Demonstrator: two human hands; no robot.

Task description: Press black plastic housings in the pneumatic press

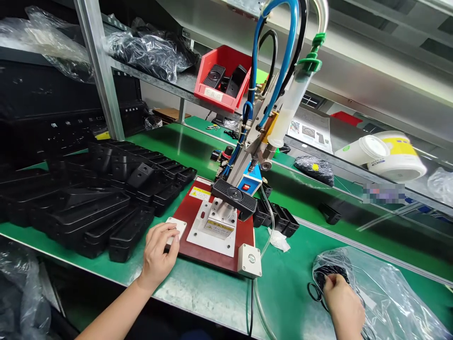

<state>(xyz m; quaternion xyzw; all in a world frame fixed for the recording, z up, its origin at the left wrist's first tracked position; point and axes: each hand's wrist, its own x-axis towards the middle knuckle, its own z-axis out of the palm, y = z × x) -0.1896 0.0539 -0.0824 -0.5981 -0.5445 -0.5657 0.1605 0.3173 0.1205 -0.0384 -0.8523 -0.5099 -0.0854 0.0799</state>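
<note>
Green workbench (290,288) bears a central ribbed housing (221,191), left hand (158,252) lying open on the eight-o'clock button box (180,227), right hand (342,298), grip unclear, seemingly picking O-rings (321,275) at four o'clock, needing one separated.

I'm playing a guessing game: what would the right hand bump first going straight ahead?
The right hand would likely meet the thin black rings in the clear plastic bag; its fingertips seem to touch them, though depth is unclear.
</note>
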